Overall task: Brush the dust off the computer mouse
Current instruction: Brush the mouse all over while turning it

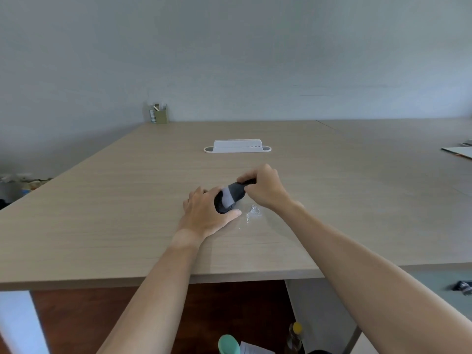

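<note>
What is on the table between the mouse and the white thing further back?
Nothing. In the head view, the table is bare wood from the mouse to the white holder. The white dust lies on the mouse's other side.

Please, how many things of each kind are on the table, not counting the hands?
Mouse: 1
Brush: 1
Dust pile: 1
White tray: 1
Pen holder: 1
Papers at the right edge: 1 stack
Total: 6
</note>
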`<state>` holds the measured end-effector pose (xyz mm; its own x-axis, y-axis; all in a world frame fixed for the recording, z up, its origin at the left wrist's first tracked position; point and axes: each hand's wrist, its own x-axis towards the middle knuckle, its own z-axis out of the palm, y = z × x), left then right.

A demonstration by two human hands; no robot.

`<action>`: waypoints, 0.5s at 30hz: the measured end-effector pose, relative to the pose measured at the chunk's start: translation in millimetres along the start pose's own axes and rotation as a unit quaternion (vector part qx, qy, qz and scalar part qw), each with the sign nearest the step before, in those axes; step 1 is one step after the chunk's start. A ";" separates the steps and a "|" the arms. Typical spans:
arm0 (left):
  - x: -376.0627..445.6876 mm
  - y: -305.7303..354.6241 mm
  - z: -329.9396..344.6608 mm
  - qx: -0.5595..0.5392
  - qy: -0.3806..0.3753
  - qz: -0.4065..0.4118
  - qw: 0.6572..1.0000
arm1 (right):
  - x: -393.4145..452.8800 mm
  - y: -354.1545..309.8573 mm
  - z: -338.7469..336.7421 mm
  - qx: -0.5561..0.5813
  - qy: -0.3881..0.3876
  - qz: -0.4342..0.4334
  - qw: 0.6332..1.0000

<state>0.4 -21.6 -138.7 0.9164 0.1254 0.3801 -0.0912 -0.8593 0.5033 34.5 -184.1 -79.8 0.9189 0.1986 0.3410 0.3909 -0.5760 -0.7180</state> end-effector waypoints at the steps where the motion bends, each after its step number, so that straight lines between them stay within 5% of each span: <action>1: -0.7 0.5 -0.9 -0.005 0.006 0.003 1.000 | 2.1 -0.3 0.4 -0.015 0.032 -0.007 0.999; 4: -0.7 -0.1 -0.2 -0.006 0.012 0.007 1.000 | 8.4 -2.8 -3.0 -0.026 0.085 -0.031 0.996; 9: 2.4 -3.5 3.5 0.009 0.010 0.005 1.000 | 4.0 -11.4 -3.5 -0.008 -0.051 -0.023 0.998; 15: 3.9 -7.9 5.1 -0.003 0.003 0.002 1.000 | 10.4 1.4 -4.1 -0.055 0.077 -0.025 0.995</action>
<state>6.7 -16.9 -145.1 0.9138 0.1255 0.3863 -0.0967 -0.8566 0.5069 44.4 -186.1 -74.7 0.8764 0.1101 0.4689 0.4191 -0.6539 -0.6298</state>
